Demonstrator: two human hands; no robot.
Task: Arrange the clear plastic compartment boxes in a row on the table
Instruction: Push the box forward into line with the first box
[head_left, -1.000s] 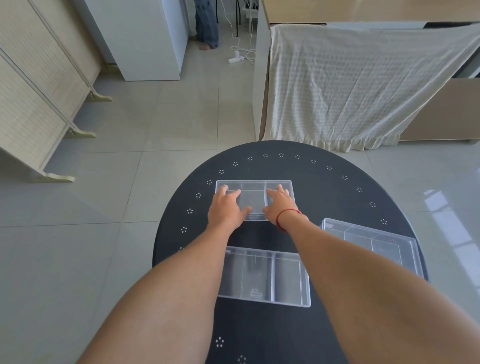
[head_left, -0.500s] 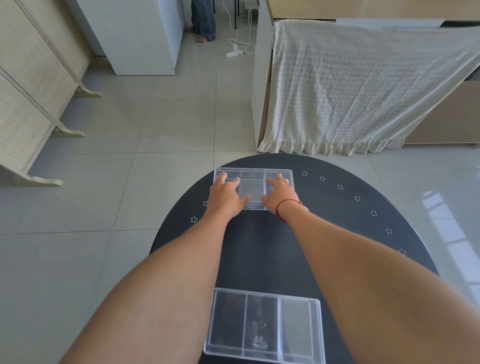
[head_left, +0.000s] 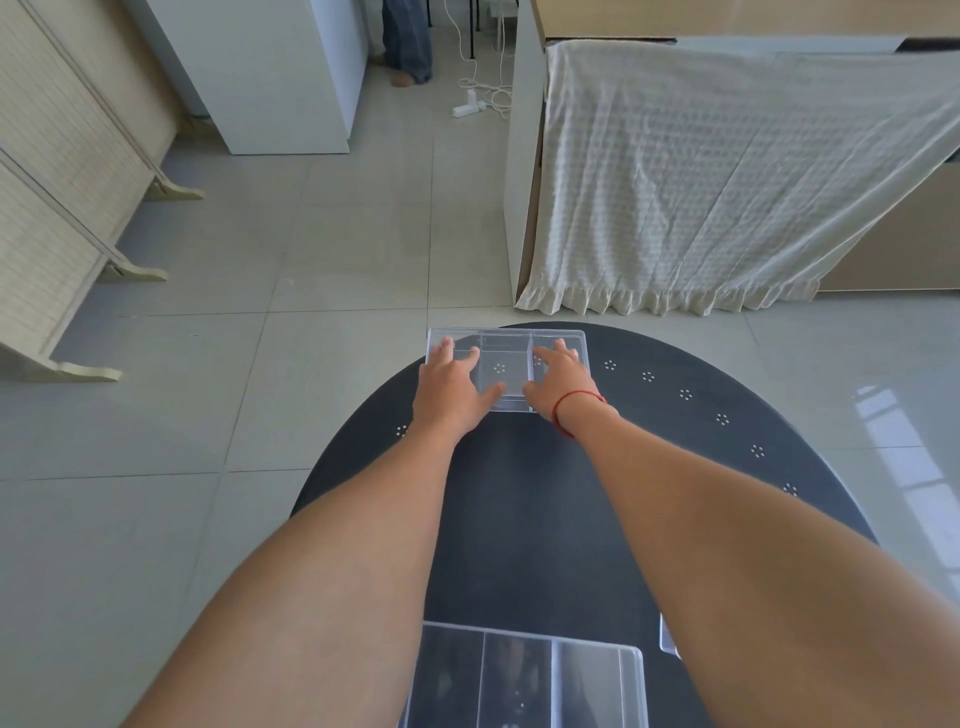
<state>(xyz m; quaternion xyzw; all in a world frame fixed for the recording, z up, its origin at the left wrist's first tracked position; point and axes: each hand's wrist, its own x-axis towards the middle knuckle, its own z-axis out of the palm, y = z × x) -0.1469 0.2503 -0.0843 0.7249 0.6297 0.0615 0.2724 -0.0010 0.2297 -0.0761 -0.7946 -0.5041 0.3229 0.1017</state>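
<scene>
A clear plastic compartment box (head_left: 505, 369) lies at the far edge of the round black table (head_left: 540, 499), its far-left corner reaching past the rim. My left hand (head_left: 451, 387) rests on its left end and my right hand (head_left: 558, 382), with a red string at the wrist, on its right end, fingers spread and thumbs at the near edge. A second clear box (head_left: 524, 675) lies near me between my forearms. A corner of a third box (head_left: 667, 636) peeks out beside my right forearm.
Beyond the table stands a cabinet draped with a cream cloth (head_left: 727, 176). A folding screen (head_left: 57, 171) lines the left side, and a white cabinet (head_left: 280, 73) stands at the back. A person's legs (head_left: 408, 41) and a power strip (head_left: 470, 108) are on the tiled floor.
Both hands have pushed the far box away from me to the table's far edge. The view tilted, so the near box sits lower in frame.
</scene>
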